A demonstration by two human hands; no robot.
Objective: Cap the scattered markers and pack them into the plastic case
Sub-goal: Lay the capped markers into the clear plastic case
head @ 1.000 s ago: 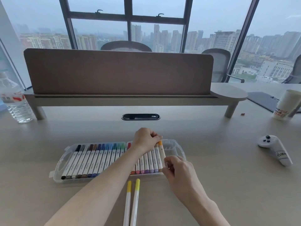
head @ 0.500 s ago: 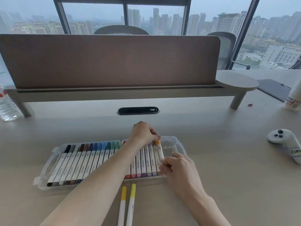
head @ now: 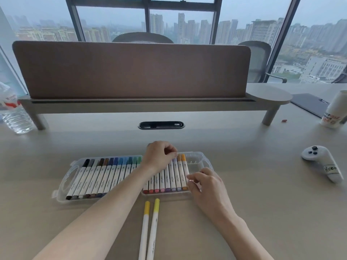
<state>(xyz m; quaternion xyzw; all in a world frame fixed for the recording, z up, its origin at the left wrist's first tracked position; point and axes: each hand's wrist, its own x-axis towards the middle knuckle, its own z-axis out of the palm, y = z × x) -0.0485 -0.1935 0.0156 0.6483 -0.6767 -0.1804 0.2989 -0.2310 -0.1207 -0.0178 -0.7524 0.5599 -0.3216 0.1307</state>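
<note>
Left hand [head: 159, 156]: curled, fingertips pressed on the far caps of the markers in the case.
Right hand [head: 204, 184]: fingers bent, touching the near end of the orange marker [head: 185, 173]; a pinch cannot be told.
Plastic case [head: 63, 184]: open, mid-tabletop, rows nearly full.
Yellow markers [head: 149, 228]: two, capped, loose at the near edge.

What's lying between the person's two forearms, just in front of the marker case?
In the head view, two yellow-capped markers lie side by side on the bare desk, between the forearms, just outside the plastic case.
</note>
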